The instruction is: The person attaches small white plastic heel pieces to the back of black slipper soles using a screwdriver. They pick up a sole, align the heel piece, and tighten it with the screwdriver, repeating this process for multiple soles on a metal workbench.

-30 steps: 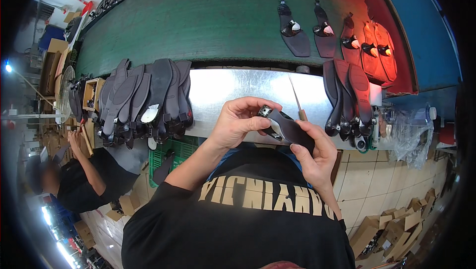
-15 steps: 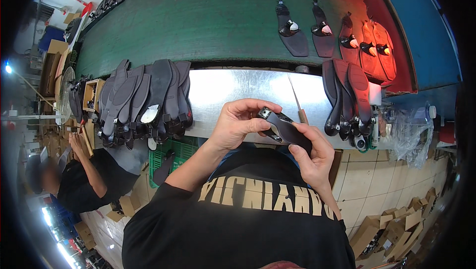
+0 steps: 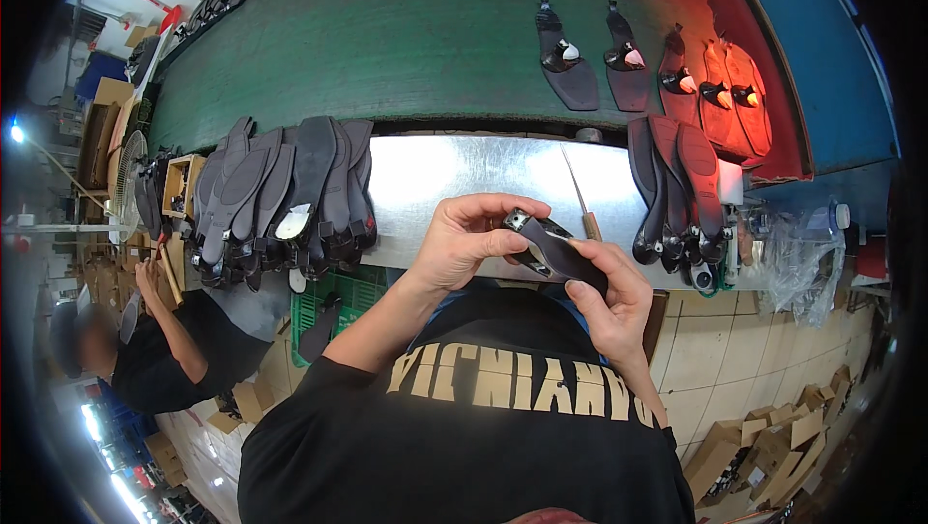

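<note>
Above the front edge of the metal worktop, I hold a black sandal part (image 3: 555,253) with a curved sole and a shiny strap section between both hands. My left hand (image 3: 464,242) pinches its upper left end, thumb on the near side and fingers over the top. Closed round its lower right end is my right hand (image 3: 617,300), thumb pressed along the sole. Just beyond that hand, a thin pointed tool with a wooden handle (image 3: 592,226) lies on the metal worktop (image 3: 454,171).
Dark sandals pile up at the left (image 3: 256,186) and right (image 3: 667,176) of the worktop. Several sandals (image 3: 570,84) lie on the green belt (image 3: 387,41), towards a red-lit blue housing (image 3: 822,31). A green crate (image 3: 358,294) stands below. At left works another person (image 3: 179,350).
My hands and the sandal part stay almost still. The sandals on the belt have shifted very slightly left. At left, the other person's hands have moved a little.
</note>
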`<state>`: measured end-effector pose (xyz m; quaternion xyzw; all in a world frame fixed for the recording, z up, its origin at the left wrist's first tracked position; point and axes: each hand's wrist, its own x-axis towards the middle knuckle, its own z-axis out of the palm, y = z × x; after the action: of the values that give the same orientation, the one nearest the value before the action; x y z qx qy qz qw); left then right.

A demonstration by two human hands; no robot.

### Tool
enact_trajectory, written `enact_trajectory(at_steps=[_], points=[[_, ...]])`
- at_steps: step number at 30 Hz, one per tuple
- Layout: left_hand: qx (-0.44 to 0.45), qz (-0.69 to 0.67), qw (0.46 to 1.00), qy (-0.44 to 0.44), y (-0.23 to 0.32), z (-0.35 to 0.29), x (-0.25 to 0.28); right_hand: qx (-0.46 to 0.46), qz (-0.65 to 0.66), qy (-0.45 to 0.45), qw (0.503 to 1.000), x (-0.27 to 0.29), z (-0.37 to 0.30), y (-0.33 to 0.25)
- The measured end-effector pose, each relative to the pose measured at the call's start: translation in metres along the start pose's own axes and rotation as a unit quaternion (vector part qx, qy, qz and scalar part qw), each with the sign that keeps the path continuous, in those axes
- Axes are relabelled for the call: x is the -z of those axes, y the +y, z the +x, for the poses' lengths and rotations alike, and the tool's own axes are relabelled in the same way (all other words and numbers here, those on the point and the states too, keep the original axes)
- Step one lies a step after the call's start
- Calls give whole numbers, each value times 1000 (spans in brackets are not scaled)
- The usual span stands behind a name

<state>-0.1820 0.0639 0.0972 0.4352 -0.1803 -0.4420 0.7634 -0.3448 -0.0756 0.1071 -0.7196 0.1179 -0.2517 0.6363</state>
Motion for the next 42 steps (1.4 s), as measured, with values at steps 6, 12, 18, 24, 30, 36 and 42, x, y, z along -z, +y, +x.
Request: enact_trajectory(at_steps=[6, 12, 18, 24, 30, 36, 42], points=[[-3, 22, 1000, -9, 0, 0, 2, 15, -19, -17, 1000, 2, 2, -3], [5, 47, 999, -7, 6, -2, 2, 14, -64, -30, 997, 3, 5, -11], [-34, 85, 996, -12, 4, -3, 5, 43, -107, -26, 993, 2, 8, -18], [-70, 117, 990, -47, 3, -3, 8, 62, -141, -29, 988, 2, 11, -22], [-70, 116, 987, -82, 4, -4, 10, 84, -176, -38, 980, 4, 12, -23], [-72, 89, 986, -123, 7, -5, 7, 134, -247, -45, 959, 4, 14, -27], [-83, 157, 972, -152, 8, -3, 9, 143, -290, -57, 945, 2, 13, -27]])
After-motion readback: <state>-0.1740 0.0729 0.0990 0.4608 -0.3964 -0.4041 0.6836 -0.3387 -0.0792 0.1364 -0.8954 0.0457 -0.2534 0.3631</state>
